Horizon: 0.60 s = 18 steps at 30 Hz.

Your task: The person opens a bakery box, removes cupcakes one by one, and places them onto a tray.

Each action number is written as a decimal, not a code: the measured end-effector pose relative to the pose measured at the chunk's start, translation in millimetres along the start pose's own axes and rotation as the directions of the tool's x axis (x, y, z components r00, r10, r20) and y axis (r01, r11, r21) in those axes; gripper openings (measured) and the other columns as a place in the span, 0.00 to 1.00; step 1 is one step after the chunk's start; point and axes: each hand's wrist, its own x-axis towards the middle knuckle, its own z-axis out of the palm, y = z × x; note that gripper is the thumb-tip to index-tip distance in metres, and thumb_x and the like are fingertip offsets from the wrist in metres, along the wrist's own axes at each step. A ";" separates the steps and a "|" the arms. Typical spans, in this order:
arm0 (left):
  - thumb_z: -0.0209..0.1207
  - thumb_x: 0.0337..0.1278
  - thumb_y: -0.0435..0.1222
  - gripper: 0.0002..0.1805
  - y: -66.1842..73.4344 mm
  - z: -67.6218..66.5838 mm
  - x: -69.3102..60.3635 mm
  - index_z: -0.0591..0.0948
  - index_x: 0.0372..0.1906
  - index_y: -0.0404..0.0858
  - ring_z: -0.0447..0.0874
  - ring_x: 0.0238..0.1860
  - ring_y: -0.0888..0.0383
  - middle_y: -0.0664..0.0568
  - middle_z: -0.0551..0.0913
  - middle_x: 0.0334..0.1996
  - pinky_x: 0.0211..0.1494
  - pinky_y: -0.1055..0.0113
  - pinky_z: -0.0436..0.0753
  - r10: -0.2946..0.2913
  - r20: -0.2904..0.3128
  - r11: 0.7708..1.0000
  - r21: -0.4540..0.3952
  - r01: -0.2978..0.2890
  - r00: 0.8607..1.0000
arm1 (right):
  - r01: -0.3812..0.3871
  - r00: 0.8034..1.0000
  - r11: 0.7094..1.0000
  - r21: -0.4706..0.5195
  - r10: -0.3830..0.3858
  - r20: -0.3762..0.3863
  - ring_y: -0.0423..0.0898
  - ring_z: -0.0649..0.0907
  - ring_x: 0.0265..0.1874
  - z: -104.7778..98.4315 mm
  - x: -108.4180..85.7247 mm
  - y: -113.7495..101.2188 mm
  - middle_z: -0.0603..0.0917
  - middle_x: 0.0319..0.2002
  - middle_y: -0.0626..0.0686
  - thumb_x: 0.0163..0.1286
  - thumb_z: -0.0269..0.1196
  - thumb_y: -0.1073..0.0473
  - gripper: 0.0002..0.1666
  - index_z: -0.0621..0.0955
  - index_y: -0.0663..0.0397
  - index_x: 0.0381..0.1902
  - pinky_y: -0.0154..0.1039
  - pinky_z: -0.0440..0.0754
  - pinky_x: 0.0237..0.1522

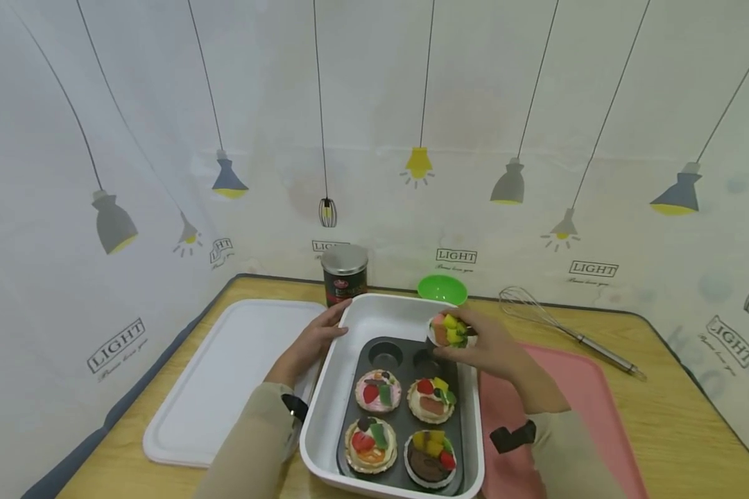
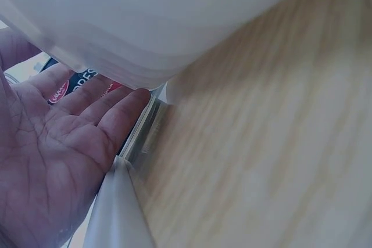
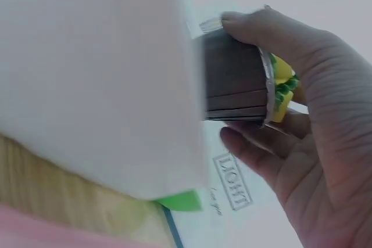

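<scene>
My right hand (image 1: 489, 346) pinches a fruit-topped cupcake (image 1: 447, 330) between thumb and fingers, above the far right cup of the dark muffin tin (image 1: 367, 353). Its brown pleated side (image 3: 235, 79) and yellow and green topping show in the right wrist view. The tin lies in a deep white tub (image 1: 327, 409); pink-creamed (image 1: 378, 391), cream (image 1: 432, 400), orange-topped (image 1: 371, 445) and chocolate (image 1: 429, 459) cupcakes sit in its nearer cups. The far left cup holds nothing. My left hand (image 1: 306, 350) rests against the tub's left side, its fingers straight in the left wrist view.
A white tray (image 1: 225, 388) lies on the left and a pink tray (image 1: 574, 395) on the right. Behind the tub stand a dark can (image 1: 345, 274) with a silver lid and a green bowl (image 1: 442, 287). A whisk (image 1: 574, 334) lies at the back right.
</scene>
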 end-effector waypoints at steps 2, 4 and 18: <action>0.50 0.70 0.33 0.35 -0.4 0.5 0.3 0.56 0.80 0.43 0.68 0.67 0.48 0.44 0.58 0.78 0.61 0.60 0.76 -0.006 -0.004 1.000 -0.002 0.006 1.000 | -0.035 0.998 0.999 -0.006 0.035 -0.047 0.44 0.82 0.42 -7.9 -7.1 0.2 0.81 0.47 0.45 0.56 0.76 0.43 0.39 0.77 0.45 0.64 0.48 0.83 0.44; 0.50 0.70 0.33 0.35 -0.6 1.0 0.4 0.56 0.80 0.44 0.68 0.68 0.48 0.44 0.58 0.78 0.61 0.60 0.75 -0.010 -0.006 1.000 -0.004 0.010 1.000 | -0.071 0.993 0.997 -0.005 0.070 -0.100 0.45 0.81 0.41 -13.2 -16.0 4.4 0.81 0.48 0.46 0.57 0.77 0.44 0.40 0.76 0.43 0.65 0.48 0.82 0.43; 0.49 0.71 0.33 0.36 3.9 4.1 -1.2 0.54 0.80 0.43 0.63 0.71 0.43 0.44 0.55 0.79 0.64 0.57 0.73 -0.016 -0.007 1.000 0.012 0.016 1.000 | -0.384 0.883 0.923 -0.010 0.364 -0.296 0.59 0.78 0.55 -11.5 -79.3 78.1 0.77 0.61 0.63 0.63 0.71 0.40 0.44 0.72 0.54 0.70 0.57 0.77 0.51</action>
